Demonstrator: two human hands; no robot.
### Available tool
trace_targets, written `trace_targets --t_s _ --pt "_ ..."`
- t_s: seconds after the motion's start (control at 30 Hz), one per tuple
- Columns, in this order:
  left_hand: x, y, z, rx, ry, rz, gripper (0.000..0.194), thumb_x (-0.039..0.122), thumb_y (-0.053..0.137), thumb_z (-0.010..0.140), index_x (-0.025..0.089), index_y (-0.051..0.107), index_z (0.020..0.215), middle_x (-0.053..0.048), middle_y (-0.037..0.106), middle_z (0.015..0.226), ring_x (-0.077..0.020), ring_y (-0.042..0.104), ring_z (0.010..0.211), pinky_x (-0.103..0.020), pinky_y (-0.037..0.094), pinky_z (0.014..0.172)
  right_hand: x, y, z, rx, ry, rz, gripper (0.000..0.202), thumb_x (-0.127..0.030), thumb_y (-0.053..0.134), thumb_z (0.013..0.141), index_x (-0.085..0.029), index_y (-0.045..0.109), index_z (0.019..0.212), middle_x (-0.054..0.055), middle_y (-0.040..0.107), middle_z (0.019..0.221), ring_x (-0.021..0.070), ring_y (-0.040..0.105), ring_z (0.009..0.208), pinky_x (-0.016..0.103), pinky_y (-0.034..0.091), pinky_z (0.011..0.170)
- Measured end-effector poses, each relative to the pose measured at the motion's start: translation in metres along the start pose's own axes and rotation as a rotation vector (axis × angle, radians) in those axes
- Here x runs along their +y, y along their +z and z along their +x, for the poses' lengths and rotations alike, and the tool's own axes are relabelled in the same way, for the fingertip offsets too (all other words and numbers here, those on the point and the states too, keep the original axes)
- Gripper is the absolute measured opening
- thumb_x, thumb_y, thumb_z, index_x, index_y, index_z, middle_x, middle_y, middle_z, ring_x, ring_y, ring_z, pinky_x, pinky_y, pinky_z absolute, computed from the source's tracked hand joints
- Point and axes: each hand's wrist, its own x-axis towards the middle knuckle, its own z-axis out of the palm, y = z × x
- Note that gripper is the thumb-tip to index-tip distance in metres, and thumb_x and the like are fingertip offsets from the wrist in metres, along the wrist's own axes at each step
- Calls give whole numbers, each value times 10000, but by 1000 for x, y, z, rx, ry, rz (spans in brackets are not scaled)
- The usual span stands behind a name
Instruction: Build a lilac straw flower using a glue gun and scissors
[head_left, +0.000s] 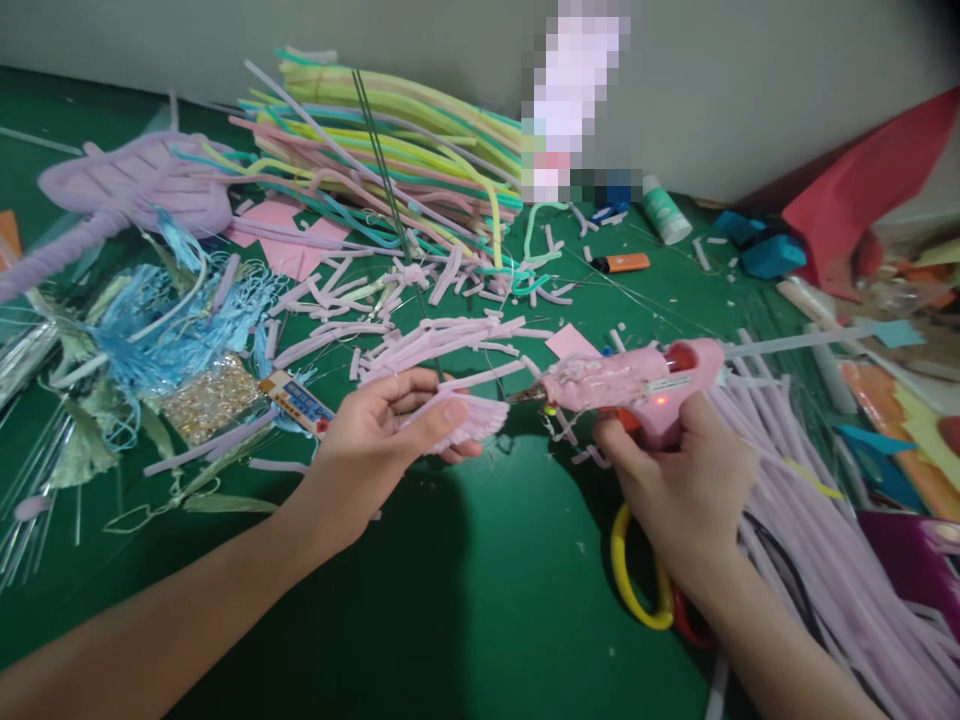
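Note:
In my left hand (397, 425) I grip a fan-shaped bundle of pale lilac pipe cleaner pieces (476, 418), thumb on top and fingers beneath. One longer lilac piece sticks out above it toward the right. My right hand (679, 480) is wrapped around the handle of a pink hot glue gun (611, 382), which has a small orange light lit and a glue stick at its back. The gun's nozzle points left, close to the bundle's cut ends; whether it touches them I cannot tell. Cut lilac pieces (442, 340) lie just beyond my left hand.
Behind lie colourful pipe cleaners (390, 130). Blue tassels (187, 300), a bag of gold beads (214, 400) and a lilac fan-like piece (142, 185) are at left. Yellow-handled scissors (630, 590) and long lilac pipe cleaners (832, 560) lie right, an orange lighter (626, 262) farther back.

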Motion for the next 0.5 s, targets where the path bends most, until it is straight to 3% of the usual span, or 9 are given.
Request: trace_targets --t_s 0.5 --pt "-1 -1 2 -2 5 -7 202 305 786 809 198 660 925 43 748 780 -90 725 639 -139 599 631 -2 -1 0 0 16 7 339 -380 615 648 -274 300 579 -88 332 413 97 318 360 266 209 411"
